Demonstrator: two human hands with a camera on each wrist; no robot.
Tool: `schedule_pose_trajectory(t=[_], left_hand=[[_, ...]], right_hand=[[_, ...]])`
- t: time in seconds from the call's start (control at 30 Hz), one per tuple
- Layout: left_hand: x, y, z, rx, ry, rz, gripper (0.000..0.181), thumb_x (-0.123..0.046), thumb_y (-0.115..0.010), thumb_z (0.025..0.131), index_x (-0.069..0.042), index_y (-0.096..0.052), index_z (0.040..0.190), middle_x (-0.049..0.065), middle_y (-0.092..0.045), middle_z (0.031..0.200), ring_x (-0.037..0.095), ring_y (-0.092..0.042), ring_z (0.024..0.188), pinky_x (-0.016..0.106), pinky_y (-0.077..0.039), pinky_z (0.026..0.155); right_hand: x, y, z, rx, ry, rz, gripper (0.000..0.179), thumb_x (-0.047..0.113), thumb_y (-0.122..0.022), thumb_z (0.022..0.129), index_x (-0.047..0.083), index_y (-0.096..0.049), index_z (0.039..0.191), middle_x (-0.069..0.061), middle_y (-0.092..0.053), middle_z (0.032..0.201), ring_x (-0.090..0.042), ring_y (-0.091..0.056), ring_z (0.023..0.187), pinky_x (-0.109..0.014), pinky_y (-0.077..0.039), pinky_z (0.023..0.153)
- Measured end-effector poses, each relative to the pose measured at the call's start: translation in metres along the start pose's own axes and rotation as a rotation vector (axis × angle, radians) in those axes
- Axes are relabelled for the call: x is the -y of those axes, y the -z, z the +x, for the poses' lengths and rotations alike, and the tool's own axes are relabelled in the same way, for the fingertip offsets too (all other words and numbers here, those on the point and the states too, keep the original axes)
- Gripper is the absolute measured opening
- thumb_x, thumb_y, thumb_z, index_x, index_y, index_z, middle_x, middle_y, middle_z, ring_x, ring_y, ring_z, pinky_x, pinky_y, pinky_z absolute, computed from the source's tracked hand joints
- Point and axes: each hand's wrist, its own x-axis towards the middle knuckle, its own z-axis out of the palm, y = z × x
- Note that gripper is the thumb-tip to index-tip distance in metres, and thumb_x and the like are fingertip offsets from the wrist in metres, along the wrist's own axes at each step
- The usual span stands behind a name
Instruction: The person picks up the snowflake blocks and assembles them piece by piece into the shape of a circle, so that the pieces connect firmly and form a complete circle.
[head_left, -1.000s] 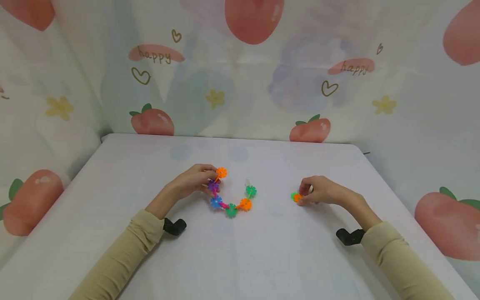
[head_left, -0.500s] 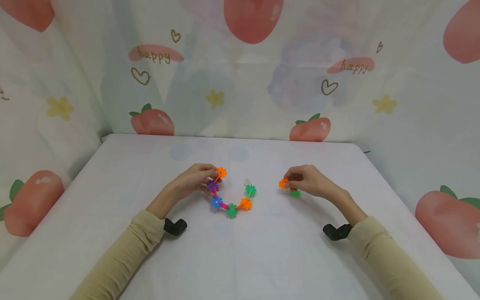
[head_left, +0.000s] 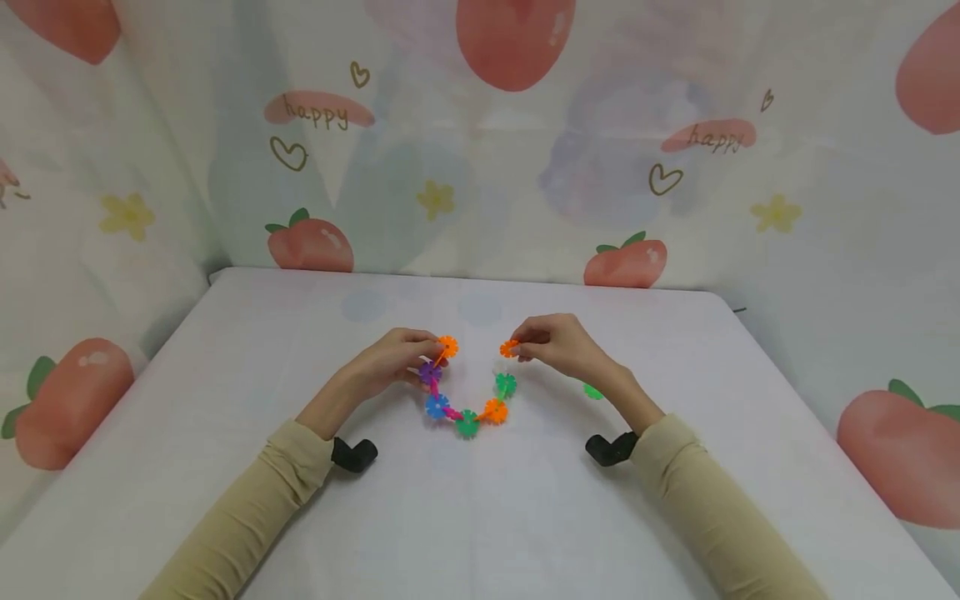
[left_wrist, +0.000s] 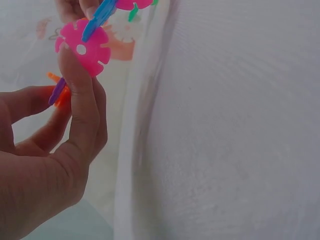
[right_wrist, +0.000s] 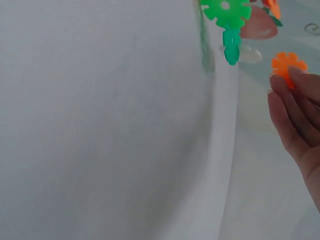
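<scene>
A U-shaped chain of interlocking snowflake discs (head_left: 467, 424) in orange, purple, pink, blue and green stands between the hands. My left hand (head_left: 397, 354) grips its upper left end; in the left wrist view the thumb lies against a pink disc (left_wrist: 93, 55), near a purple disc (left_wrist: 57, 92). My right hand (head_left: 558, 342) pinches a single orange snowflake disc (head_left: 508, 348) between thumb and fingertips. It is just above the chain's right end, where a translucent white disc (right_wrist: 250, 54) adjoins a green disc (head_left: 506, 384). From the right wrist, the orange disc appears apart from the chain.
A bright green snowflake disc (head_left: 592, 391) lies on the white-covered table (head_left: 480, 517), partly behind the right forearm. Black wrist-worn devices (head_left: 355, 455) jut from both sleeves. A patterned cloth backdrop (head_left: 480, 167) encloses the table's back and sides.
My right hand has picked the orange disc up from beside the green one and carried it left to the chain's right end. The left hand and chain have stayed nearly still.
</scene>
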Motion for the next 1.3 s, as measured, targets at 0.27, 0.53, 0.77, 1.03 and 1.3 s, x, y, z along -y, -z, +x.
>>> schedule_pose_trajectory(t=[0.27, 0.53, 0.77, 1.03, 1.3], left_hand=[[-0.002, -0.001, 0.003, 0.004, -0.001, 0.014, 0.030, -0.024, -0.056, 0.106, 0.001, -0.066, 0.119, 0.019, -0.071, 0.118, 0.022, -0.066, 0.093, 0.031, -0.061, 0.077], [-0.002, -0.003, 0.002, 0.002, -0.017, -0.009, 0.030, -0.022, -0.054, 0.107, 0.002, -0.065, 0.122, 0.023, -0.070, 0.118, 0.020, -0.068, 0.091, 0.032, -0.063, 0.077], [-0.002, -0.004, 0.001, -0.003, -0.049, -0.089, 0.033, -0.020, -0.059, 0.105, 0.006, -0.066, 0.125, 0.026, -0.070, 0.113, 0.018, -0.068, 0.084, 0.033, -0.063, 0.071], [-0.004, -0.007, 0.000, 0.037, -0.036, -0.025, 0.035, -0.027, -0.055, 0.107, 0.005, -0.064, 0.117, 0.020, -0.071, 0.112, 0.022, -0.068, 0.093, 0.034, -0.061, 0.079], [-0.005, -0.005, -0.002, 0.027, 0.062, 0.086, 0.050, -0.044, -0.058, 0.104, 0.002, -0.067, 0.125, 0.007, -0.066, 0.104, 0.023, -0.062, 0.096, 0.029, -0.058, 0.076]], right_hand=[[0.012, -0.024, 0.018, -0.028, 0.067, 0.021, 0.006, 0.006, -0.075, 0.094, 0.005, -0.075, 0.100, -0.011, -0.079, 0.098, -0.027, -0.077, 0.089, -0.035, -0.063, 0.085], [0.024, -0.039, 0.030, -0.048, 0.174, 0.010, 0.004, 0.007, -0.077, 0.092, 0.005, -0.077, 0.095, -0.010, -0.079, 0.094, -0.021, -0.078, 0.087, -0.032, -0.063, 0.083], [0.030, -0.045, 0.033, -0.120, 0.258, -0.034, 0.005, 0.006, -0.081, 0.088, 0.003, -0.080, 0.091, -0.006, -0.079, 0.087, -0.019, -0.077, 0.081, -0.031, -0.063, 0.079], [0.029, -0.043, 0.036, -0.069, 0.230, -0.066, 0.016, 0.008, -0.078, 0.091, 0.004, -0.078, 0.107, -0.011, -0.079, 0.101, -0.021, -0.077, 0.093, -0.034, -0.062, 0.087], [0.014, -0.017, 0.016, -0.044, 0.187, -0.169, 0.026, 0.008, -0.074, 0.095, 0.005, -0.073, 0.121, -0.009, -0.077, 0.106, -0.022, -0.072, 0.095, -0.040, -0.061, 0.090]])
